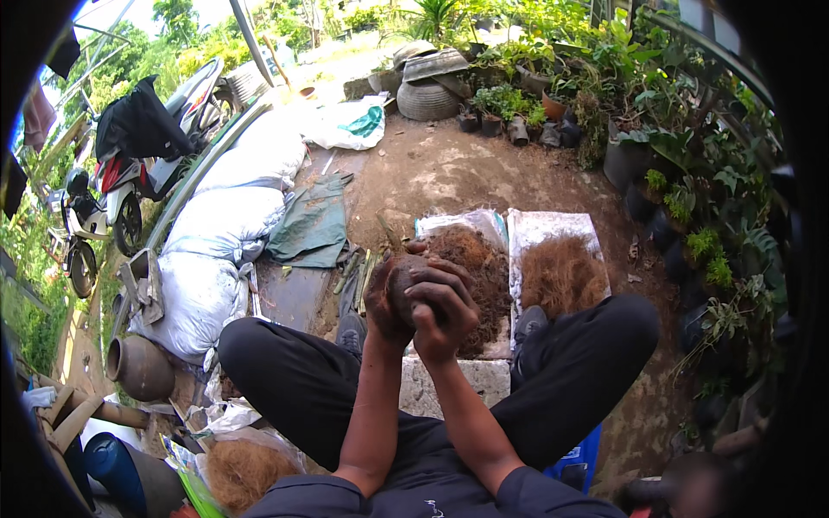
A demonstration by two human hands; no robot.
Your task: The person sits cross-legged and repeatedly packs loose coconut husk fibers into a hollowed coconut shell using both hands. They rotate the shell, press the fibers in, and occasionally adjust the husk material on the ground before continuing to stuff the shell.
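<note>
Between my two hands is a rounded dark brown clump, possibly packed soil or fibre, raised in front of my knees. My left hand [382,304] cups its left side, with soil on the fingers. The fingers of my right hand [443,304] curl over the clump [401,288] from the right. Below and beyond the hands, a heap of dark soil and brown fibre [482,278] lies on a white sack. To its right, loose coconut fibre [563,275] rests on a second pale sack [544,223]. What the palms cover is hidden.
A pale block [453,385] stands between my legs. Stuffed white sacks [214,220] line the left, near a green cloth [314,223] and a clay pot [146,368]. More fibre [246,469] sits in a bag at lower left. Potted plants [511,110] edge the far right; parked motorbikes stand far left.
</note>
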